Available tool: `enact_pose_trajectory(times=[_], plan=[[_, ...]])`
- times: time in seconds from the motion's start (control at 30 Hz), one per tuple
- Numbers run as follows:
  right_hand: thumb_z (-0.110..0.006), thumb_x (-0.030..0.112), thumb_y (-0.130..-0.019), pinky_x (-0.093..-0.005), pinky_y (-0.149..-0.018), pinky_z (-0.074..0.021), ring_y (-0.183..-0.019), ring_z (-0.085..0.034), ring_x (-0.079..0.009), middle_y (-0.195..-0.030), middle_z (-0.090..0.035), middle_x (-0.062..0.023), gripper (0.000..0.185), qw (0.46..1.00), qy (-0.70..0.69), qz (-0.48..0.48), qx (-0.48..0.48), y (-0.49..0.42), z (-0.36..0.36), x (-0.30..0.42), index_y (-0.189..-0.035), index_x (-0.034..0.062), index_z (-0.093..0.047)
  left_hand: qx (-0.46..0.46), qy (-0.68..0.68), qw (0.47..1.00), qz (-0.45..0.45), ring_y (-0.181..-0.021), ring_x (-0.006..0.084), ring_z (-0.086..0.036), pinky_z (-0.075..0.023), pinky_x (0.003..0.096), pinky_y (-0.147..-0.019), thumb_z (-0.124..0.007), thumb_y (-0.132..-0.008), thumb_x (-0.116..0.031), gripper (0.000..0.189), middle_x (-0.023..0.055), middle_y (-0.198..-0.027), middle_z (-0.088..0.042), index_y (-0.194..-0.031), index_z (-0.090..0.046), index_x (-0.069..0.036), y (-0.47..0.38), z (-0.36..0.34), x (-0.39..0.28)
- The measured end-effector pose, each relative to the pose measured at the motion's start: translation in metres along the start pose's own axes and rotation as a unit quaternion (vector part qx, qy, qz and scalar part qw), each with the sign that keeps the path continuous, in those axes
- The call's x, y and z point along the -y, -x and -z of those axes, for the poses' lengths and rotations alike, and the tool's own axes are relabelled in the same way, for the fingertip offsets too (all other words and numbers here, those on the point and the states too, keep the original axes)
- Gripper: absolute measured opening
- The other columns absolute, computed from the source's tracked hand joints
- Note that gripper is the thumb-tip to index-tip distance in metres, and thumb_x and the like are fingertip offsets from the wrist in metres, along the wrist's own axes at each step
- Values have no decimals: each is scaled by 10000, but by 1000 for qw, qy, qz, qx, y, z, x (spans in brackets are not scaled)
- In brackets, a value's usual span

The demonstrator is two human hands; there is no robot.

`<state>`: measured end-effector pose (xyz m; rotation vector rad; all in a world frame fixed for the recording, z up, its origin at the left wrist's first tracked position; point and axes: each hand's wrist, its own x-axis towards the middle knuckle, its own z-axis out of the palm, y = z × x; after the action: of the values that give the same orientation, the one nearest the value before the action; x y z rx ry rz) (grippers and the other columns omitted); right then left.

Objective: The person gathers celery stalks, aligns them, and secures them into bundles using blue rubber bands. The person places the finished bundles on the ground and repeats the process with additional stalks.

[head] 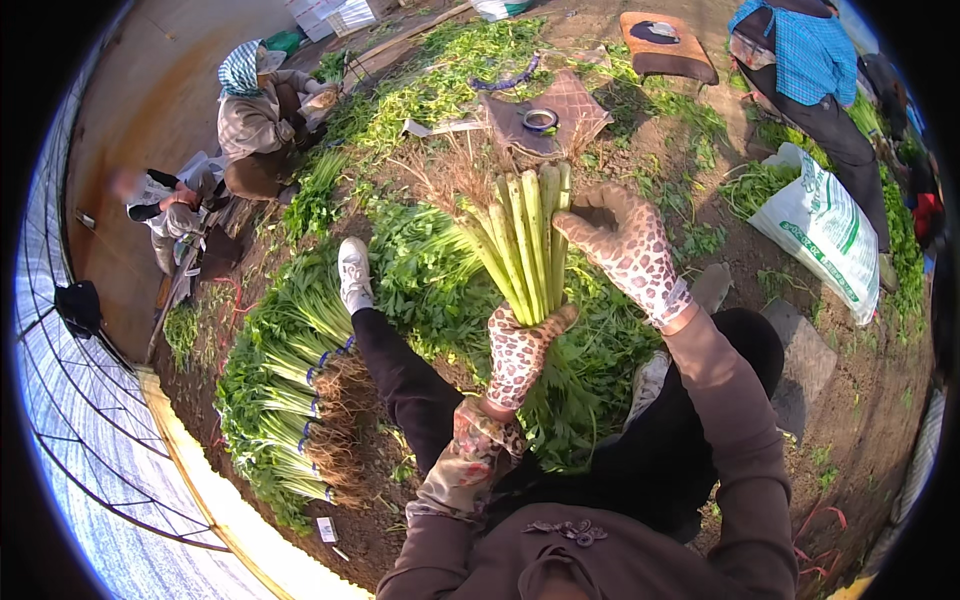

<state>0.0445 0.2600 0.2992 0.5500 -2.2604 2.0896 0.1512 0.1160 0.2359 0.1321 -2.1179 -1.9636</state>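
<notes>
Before me, my left hand (519, 352), in a leopard-print glove, grips a bunch of celery (529, 240) around its stalks. The brown roots point away from me and the leaves hang below the hand between my legs. My right hand (619, 244), gloved alike, is at the bunch's right side near the root end, thumb and forefinger curved against the outer stalk; whether they grip it is not clear. Past the roots, a roll of tape (540, 120) lies on a brown cloth (506, 118). Tied celery bunches (300, 397) with blue bands lie in a row at the left.
Loose celery (420, 240) lies beyond my left leg. A white printed sack (825, 225) with greens stands at the right, beside a person in a blue checked shirt (810, 56). Two people (251, 135) sit or crouch at the upper left. A padded stool (667, 52) stands at the top.
</notes>
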Motion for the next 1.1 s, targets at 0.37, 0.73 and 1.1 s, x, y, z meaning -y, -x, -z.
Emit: enact_pose_trajectory(times=[0.37,0.73,1.1], plan=[[-746,72,-844,-237,-648,-488,-717,-577,-61,-801,-645,-9,166,994,-104,2,-28,4,-3,3,-952,4,-639,53,180,982,28,-905,198,-688,-580,313,-821,-636,-917,-71,298,126,-1068,-694,-1192,-616,43,-5,10,53],[-742,130,-881,-243,-710,-489,-817,-565,-82,-944,-609,-22,294,994,-103,43,7,0,1,1,-1095,7,-583,74,223,972,7,-924,286,-703,-602,344,-808,-491,-1016,-82,302,226,-1071,-675,-1233,-554,118,5,-4,51],[-632,370,-971,-302,-941,-460,-1067,-587,-138,-1155,-645,-42,447,923,-361,-111,73,6,-10,-10,-1285,55,-592,194,158,968,21,-1140,305,-619,-539,446,-955,-481,-1019,-375,606,255,-1376,-491,-1447,-343,30,5,17,76]])
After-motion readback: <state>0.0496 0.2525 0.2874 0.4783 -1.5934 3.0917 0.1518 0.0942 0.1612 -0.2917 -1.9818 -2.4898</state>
